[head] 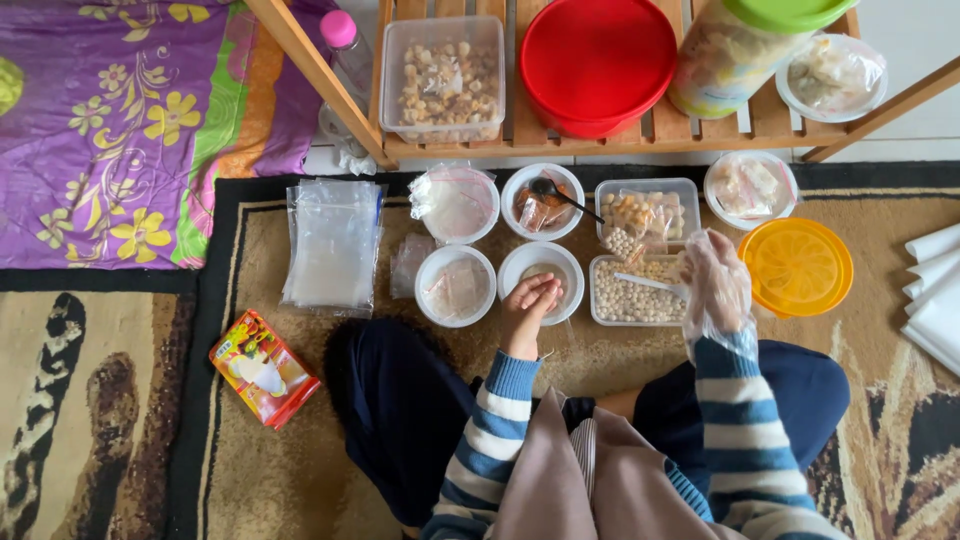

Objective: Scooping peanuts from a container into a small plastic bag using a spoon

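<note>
My left hand [528,305] is bare and rests at the near rim of a white bowl [541,262], fingers together, seemingly pinching something small that I cannot make out. My right hand [713,287] wears a loose clear plastic glove and hovers over a rectangular tub of small pale balls [630,295], by the handle of a white spoon [648,284] lying in it. Whether it grips the spoon is unclear.
Around these stand a white bowl with a plastic bag [455,286], a covered bowl [455,203], a bowl with dark sauce and a spoon [542,200], another tub [646,212], an orange lid [796,266], a stack of clear bags [334,243], a red packet [263,368] and a wooden rack [600,140].
</note>
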